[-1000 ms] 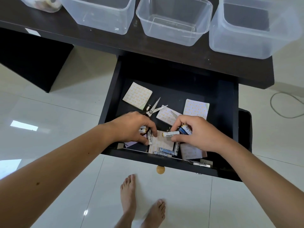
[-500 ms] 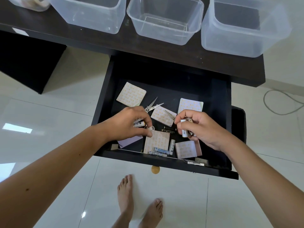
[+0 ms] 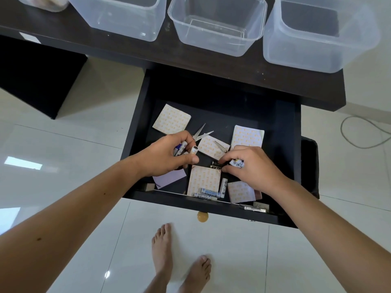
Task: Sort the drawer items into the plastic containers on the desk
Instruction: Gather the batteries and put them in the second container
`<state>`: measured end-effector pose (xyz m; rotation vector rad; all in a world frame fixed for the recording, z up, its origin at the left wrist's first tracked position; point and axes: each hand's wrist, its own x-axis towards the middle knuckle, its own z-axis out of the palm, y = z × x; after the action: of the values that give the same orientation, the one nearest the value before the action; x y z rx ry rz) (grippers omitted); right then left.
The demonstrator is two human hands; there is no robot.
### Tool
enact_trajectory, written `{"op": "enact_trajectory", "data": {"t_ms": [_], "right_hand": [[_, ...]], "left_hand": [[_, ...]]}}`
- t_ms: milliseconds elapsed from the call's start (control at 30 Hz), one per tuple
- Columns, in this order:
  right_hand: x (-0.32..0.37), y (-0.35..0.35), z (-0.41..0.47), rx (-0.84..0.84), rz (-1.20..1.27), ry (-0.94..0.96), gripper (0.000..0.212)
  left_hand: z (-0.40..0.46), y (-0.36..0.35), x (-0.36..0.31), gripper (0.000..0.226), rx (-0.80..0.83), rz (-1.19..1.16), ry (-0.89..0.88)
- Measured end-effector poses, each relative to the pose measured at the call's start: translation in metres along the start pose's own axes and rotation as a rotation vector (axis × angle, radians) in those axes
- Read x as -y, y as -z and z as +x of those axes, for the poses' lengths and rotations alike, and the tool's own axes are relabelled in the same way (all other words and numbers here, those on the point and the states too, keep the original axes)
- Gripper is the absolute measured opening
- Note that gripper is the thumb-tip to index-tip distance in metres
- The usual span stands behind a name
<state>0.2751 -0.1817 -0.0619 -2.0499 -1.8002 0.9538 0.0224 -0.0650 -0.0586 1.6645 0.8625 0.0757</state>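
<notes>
Both hands are reaching into the open drawer (image 3: 135,132). The left hand (image 3: 167,155) is holding two batteries (image 3: 186,149) in its curled grip. The right hand (image 3: 251,166) is clutching another battery (image 3: 237,163) while its fingertips are pinching a black cell (image 3: 216,165) on the drawer floor. Three tubs (image 3: 218,24) are sitting on the surface (image 3: 131,49) behind, all apart from the hands.
</notes>
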Motion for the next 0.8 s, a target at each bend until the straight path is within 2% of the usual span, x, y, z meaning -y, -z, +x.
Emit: {"op": "enact_trajectory", "data": {"t_ms": [167, 333, 433, 600, 667, 767, 800], "right_hand": [[0.003, -0.005, 0.003, 0.056, -0.145, 0.053, 0.032], [0.005, -0.001, 0.005, 0.040, -0.087, -0.016, 0.019], [0.007, 0.004, 0.000, 0.059, -0.008, -0.046, 0.018], [0.009, 0.019, -0.016, -0.034, 0.193, -0.126, 0.017], [0.007, 0.024, -0.023, -0.016, 0.253, -0.120, 0.017], [0.005, 0.028, -0.027, 0.051, 0.262, -0.099, 0.036], [0.006, 0.028, -0.028, 0.051, 0.272, -0.104, 0.030]], "left_hand": [[-0.001, -0.001, -0.003, 0.023, 0.033, -0.033, 0.024], [-0.003, 0.001, -0.006, 0.025, 0.067, -0.092, 0.011], [-0.004, 0.005, -0.012, 0.034, 0.072, -0.107, -0.034], [0.003, 0.000, -0.018, 0.012, -0.003, -0.015, -0.040], [0.009, -0.007, -0.021, 0.014, -0.012, 0.035, -0.043], [0.020, -0.020, -0.024, 0.023, 0.003, 0.207, -0.076], [0.025, -0.024, -0.023, 0.022, 0.020, 0.292, -0.102]]}}
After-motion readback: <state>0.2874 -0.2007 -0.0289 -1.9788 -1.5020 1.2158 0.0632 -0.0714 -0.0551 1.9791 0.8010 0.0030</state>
